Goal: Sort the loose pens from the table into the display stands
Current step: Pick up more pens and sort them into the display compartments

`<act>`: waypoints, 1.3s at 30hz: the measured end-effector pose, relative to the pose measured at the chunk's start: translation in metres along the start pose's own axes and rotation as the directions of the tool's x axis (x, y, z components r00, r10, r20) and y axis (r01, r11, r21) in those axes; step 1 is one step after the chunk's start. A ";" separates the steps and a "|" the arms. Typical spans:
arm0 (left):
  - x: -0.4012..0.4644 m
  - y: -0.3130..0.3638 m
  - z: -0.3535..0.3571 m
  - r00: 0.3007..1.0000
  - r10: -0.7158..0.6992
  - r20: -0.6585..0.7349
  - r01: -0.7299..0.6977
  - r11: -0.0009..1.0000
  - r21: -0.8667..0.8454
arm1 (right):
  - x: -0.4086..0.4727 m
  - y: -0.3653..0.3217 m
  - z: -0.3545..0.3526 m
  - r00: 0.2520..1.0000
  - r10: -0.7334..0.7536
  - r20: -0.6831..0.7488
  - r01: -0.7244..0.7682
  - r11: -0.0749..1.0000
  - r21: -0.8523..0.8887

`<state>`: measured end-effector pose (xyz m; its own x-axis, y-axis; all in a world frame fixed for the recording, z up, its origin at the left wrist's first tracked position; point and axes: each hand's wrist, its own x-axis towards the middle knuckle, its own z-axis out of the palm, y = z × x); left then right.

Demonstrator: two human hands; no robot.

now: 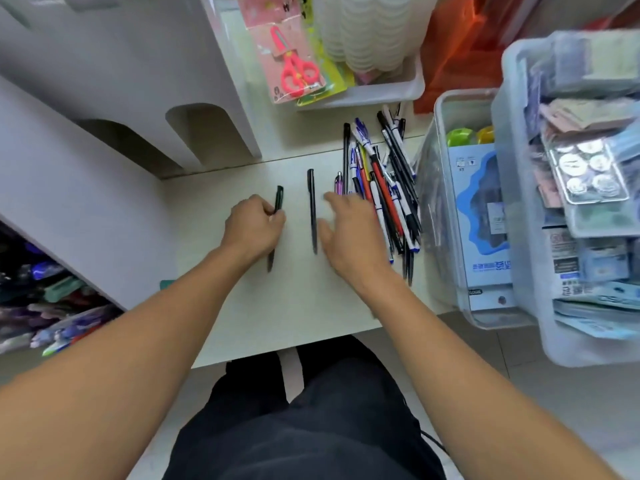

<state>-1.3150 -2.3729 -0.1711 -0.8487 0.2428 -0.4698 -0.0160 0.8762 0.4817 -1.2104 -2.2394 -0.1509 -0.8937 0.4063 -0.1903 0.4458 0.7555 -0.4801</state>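
A: Nearest the lens, dark trousers (304,427) and two bare forearms were noted, reaching forward over the white table (242,306).

B: And the pens?

A: A dark green pen (276,223) was held in the left hand (254,226), the fingers curled round its middle, its tip pointed back toward the body. It was judged to have been singled out for sorting.

B: The other hand?

A: The right hand (349,233) was seen with fingers spread and relaxed, nothing gripped, hovering over the near edge of the loose pile of pens (384,195). Whether the pile was touched could not be told; motion blur was present. A single black pen (312,211) was found lying alone between the two hands, apparently set apart from the heap so like could be matched with like.

B: The stands?

A: White display stands (104,109) with arched openings were recorded left and behind, their slots facing the sitter for easy reach. Filled pen racks (48,306) were glimpsed lower left.

B: Surroundings?

A: Packaged pink scissors (294,67) were noted in a white tray (381,91) behind, clear bins (446,216) of stock to the right.
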 end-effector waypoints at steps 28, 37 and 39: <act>-0.022 0.083 0.064 0.998 -0.047 0.053 0.041 0.994 0.097 | 0.070 0.037 -0.034 0.942 0.294 -0.164 -0.246 0.934 0.259; -0.016 0.036 0.035 1.000 -0.011 0.013 0.007 0.971 0.238 | 0.101 0.011 -0.020 0.965 0.258 -0.053 -0.261 0.963 -0.062; -0.015 0.019 0.024 1.000 -0.026 0.002 0.025 0.959 0.282 | 0.106 0.004 -0.017 0.961 0.269 -0.059 -0.273 0.959 -0.079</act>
<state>-1.2900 -2.3496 -0.1721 -0.8467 0.2205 -0.4842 0.1130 0.9638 0.2414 -1.3022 -2.1849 -0.1585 -0.7363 0.6241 -0.2615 0.6754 0.6542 -0.3404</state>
